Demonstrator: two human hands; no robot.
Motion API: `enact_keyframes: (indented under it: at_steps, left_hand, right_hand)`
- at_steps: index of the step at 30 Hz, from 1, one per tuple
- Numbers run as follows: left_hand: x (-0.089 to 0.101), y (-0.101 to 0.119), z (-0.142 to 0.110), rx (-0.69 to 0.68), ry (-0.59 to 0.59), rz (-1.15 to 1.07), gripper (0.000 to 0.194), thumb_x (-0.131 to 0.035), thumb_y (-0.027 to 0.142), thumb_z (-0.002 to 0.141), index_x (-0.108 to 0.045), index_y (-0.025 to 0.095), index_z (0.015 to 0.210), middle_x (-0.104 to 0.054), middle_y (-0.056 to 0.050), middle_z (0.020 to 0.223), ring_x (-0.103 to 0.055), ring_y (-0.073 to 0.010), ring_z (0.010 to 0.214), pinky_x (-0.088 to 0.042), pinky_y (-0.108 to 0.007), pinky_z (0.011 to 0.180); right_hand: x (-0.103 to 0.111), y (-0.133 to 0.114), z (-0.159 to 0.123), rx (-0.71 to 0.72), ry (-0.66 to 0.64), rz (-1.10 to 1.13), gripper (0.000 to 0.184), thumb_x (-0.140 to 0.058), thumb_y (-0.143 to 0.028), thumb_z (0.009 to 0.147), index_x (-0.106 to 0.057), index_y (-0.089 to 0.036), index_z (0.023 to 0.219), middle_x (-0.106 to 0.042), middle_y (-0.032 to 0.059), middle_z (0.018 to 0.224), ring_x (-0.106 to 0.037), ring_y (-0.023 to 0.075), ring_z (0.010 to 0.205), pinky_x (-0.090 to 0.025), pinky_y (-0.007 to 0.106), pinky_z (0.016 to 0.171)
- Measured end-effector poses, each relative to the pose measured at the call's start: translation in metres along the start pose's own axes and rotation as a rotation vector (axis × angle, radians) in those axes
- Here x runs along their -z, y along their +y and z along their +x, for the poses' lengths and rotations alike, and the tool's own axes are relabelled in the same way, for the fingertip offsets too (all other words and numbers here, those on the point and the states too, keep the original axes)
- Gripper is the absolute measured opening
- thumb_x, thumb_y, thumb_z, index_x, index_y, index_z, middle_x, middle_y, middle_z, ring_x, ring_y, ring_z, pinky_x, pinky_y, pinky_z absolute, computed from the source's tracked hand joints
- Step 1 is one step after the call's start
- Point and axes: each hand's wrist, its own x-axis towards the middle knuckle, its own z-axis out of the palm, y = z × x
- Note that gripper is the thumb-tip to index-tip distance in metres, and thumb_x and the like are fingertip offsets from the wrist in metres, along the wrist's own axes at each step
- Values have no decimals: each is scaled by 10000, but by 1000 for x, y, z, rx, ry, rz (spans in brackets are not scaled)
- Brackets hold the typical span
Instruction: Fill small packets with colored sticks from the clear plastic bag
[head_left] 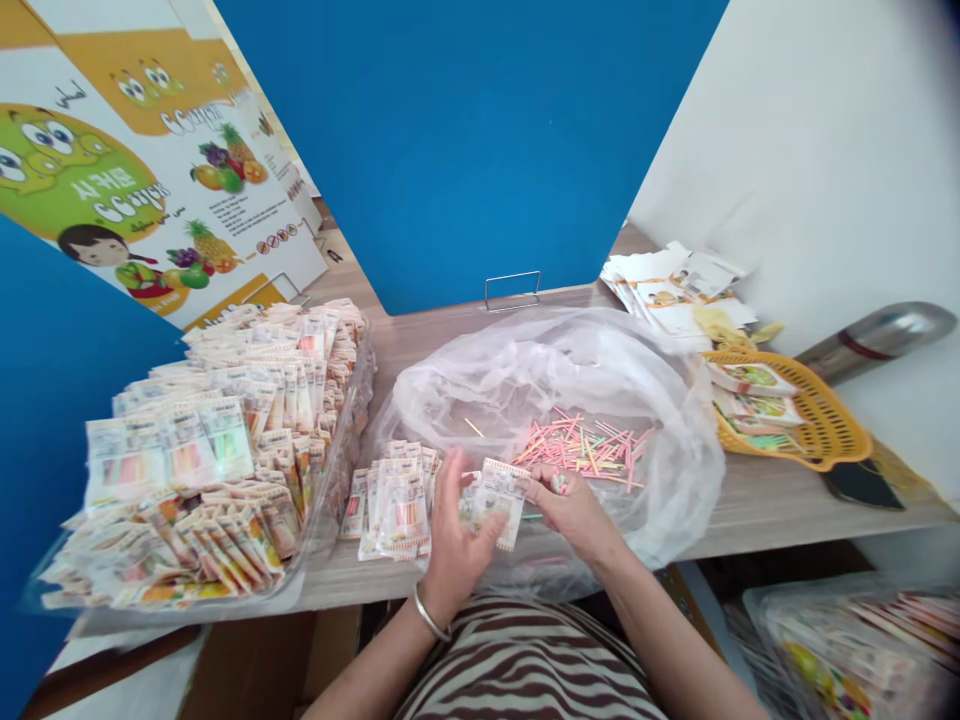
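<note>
Above the table's front edge, my left hand holds a small clear-fronted sachet with its thumb across the front. Part of another sachet shows behind it. My right hand pinches that sachet's upper right corner, and the ends of a few short coloured sticks show between its curled fingers. Beyond the right hand, a loose heap of thin pink, yellow and green sticks lies inside an opened clear plastic bag. Beside my left hand is a small pile of sachets with coloured sticks visible inside.
A clear tray heaped with filled sachets stands at the left. Printed cartons and a blue panel rise behind. To the right are a yellow basket with small packs, a steel flask and a dark phone-like object.
</note>
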Motion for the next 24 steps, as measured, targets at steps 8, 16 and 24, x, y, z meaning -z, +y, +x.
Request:
enact_keyframes:
  at_steps: [8, 16, 24]
  left_hand:
    - [-6, -8, 15, 568, -371, -271, 350, -717, 472, 755, -608, 156, 651, -529, 26, 605, -451, -109, 592, -356, -236, 576]
    - [-27, -3, 12, 562, -315, -251, 323, -788, 395, 651, -553, 174, 623, -465, 55, 584, -384, -99, 581, -292, -235, 566]
    - [-26, 8, 16, 551, -314, -336, 285, -779, 395, 688, -610, 167, 658, -512, 43, 606, -412, -109, 594, -326, -242, 592]
  right_hand:
    - [20, -6, -10, 107, -31, -275, 409, -619, -535, 846, -563, -208, 607, -452, -35, 563, -382, 126, 557, -304, 268, 537]
    - [1, -27, 5, 125, 251, 358, 471, -520, -632, 900, -752, -223, 905, -742, 84, 898, -669, 242, 869, -526, 370, 776]
    - [-13, -11, 4, 19, 153, 167, 546, -518, -704, 882, -803, -242, 945, -779, 90, 980, -698, 270, 943, -524, 414, 896]
